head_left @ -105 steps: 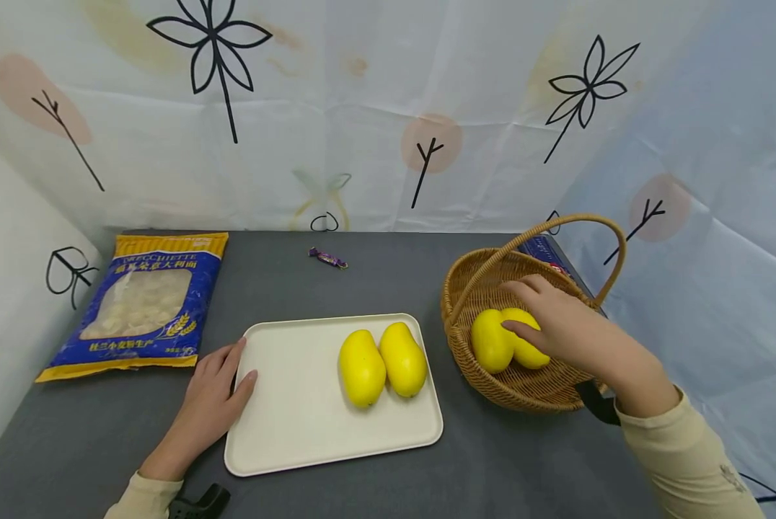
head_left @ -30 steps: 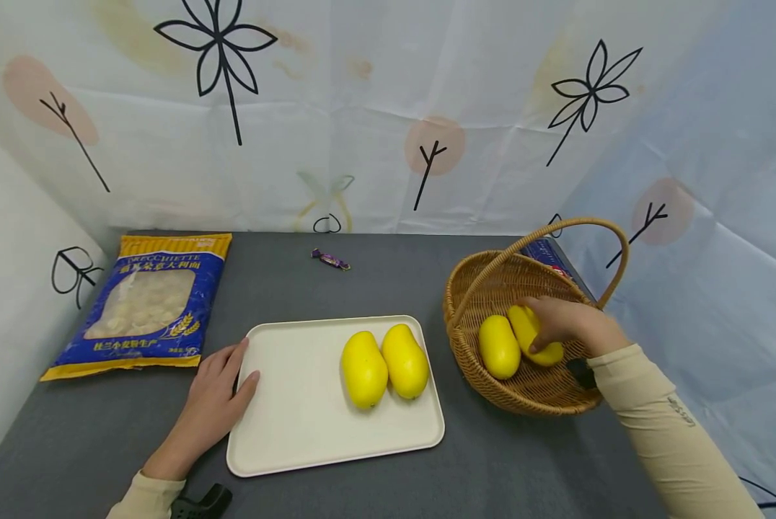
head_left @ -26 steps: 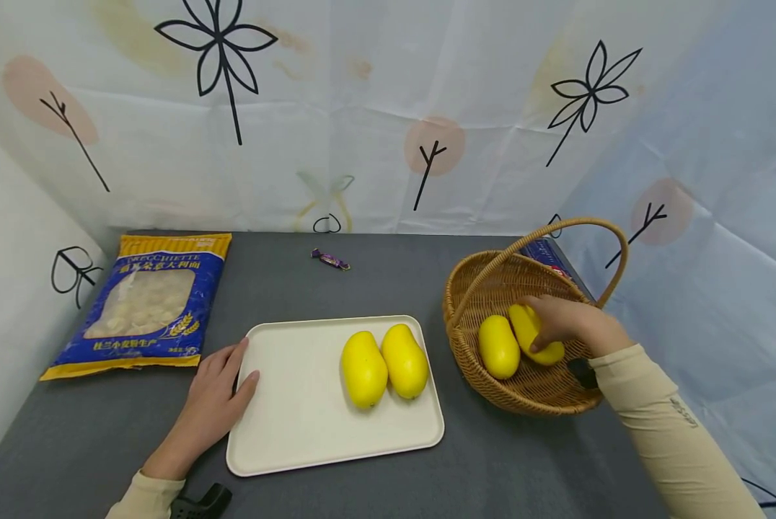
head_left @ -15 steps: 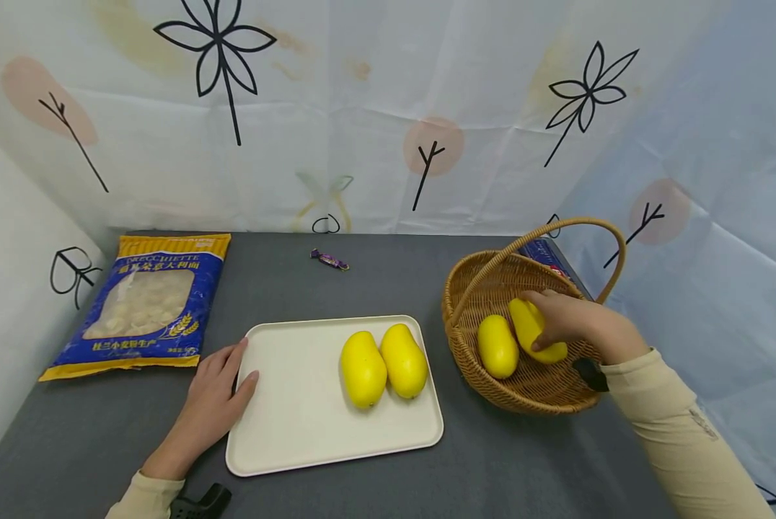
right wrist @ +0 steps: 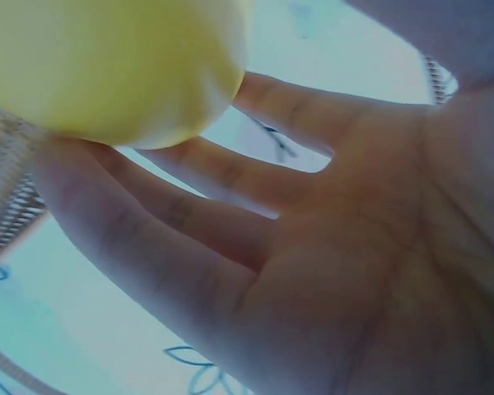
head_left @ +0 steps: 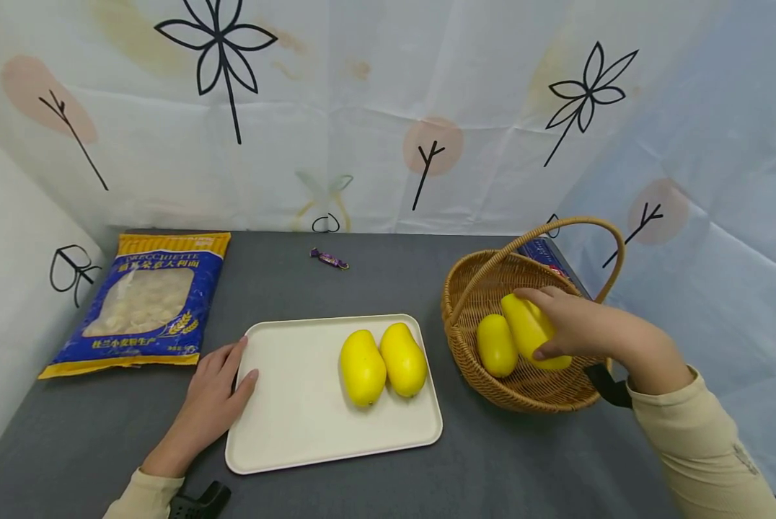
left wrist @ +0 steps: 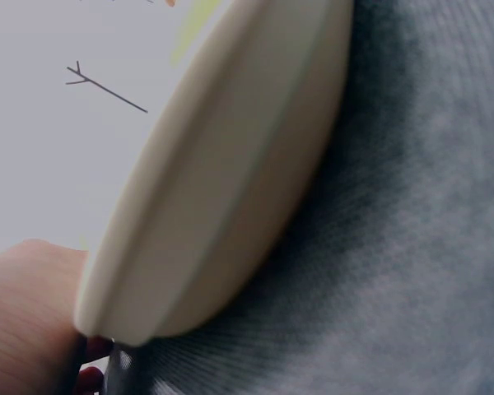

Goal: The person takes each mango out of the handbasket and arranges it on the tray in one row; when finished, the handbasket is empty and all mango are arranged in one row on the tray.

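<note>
My right hand (head_left: 576, 324) grips a yellow mango (head_left: 531, 331) inside the wicker basket (head_left: 456, 346), fingers over its far side and thumb on the near side. In the right wrist view, the fingers (right wrist: 132, 222) touch the rounded end of that mango (right wrist: 115, 74). A second mango (head_left: 497, 346) lies beside it in the basket. Two more mangoes, one left (head_left: 363, 367) and one right (head_left: 404, 360), lie side by side on the cream tray (head_left: 291, 404). My left hand (head_left: 209, 404) rests against the tray's left edge, fingers extended, thumb over the rim.
A blue and yellow pasta bag (head_left: 141, 303) lies at the left. Toward the back of the grey table (head_left: 388, 281) is a small purple wrapped candy (head_left: 329, 259). The basket's tall handle (head_left: 576, 220) arches above the rim. A blue box (head_left: 544, 252) sits partly hidden behind it.
Hovering over the basket 3.5 s ago, my right hand then reached in and took hold of a mango. Over the last half second that mango rose slightly. My left hand stayed put.
</note>
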Available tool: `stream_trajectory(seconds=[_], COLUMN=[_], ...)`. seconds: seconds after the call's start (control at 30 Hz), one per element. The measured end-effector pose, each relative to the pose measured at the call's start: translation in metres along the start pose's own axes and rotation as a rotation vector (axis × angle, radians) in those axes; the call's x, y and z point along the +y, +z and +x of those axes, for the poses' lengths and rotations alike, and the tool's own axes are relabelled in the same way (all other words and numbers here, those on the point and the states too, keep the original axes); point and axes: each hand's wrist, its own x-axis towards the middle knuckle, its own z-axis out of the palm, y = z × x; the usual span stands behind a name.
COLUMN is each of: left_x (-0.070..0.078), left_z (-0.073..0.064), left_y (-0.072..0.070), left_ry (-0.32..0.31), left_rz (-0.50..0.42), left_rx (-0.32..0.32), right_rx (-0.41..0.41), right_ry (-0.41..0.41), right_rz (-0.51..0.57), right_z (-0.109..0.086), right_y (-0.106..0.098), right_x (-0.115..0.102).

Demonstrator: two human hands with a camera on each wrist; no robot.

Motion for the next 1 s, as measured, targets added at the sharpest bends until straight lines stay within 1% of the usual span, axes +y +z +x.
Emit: stream_trajectory(seconds=[0.17, 0.3, 0.47, 0.6, 0.8, 1.0], left_x=[0.000, 0.001, 0.002, 0.001, 0.000, 0.000], left_z=[0.000, 0.000, 0.000, -0.001, 0.000, 0.001], left_y=[0.000, 0.000, 0.000, 0.000, -0.001, -0.001], left_ry=[-0.003, 0.009, 0.014, 0.009, 0.001, 0.002], left_rz=[-0.001, 0.000, -0.002, -0.005, -0.004, -0.001], left_rx=[-0.005, 0.008, 0.017, 0.011, -0.001, -0.003], right_rx=[0.011, 0.030, 0.079, 0.112, 0.145, 0.134], right_ry=[-0.039, -0.087, -0.175, -0.248, -0.360, -0.421], right_rz=[0.012, 0.016, 0.020, 0.020, 0.028, 0.080], right_z=[-0.015, -0.024, -0.035, -0.042, -0.041, -0.024], right_y=[-0.004, -0.006, -0.010, -0.011, -0.010, -0.003], right_x=[-0.012, -0.022, -0.035, -0.047, -0.068, -0.089])
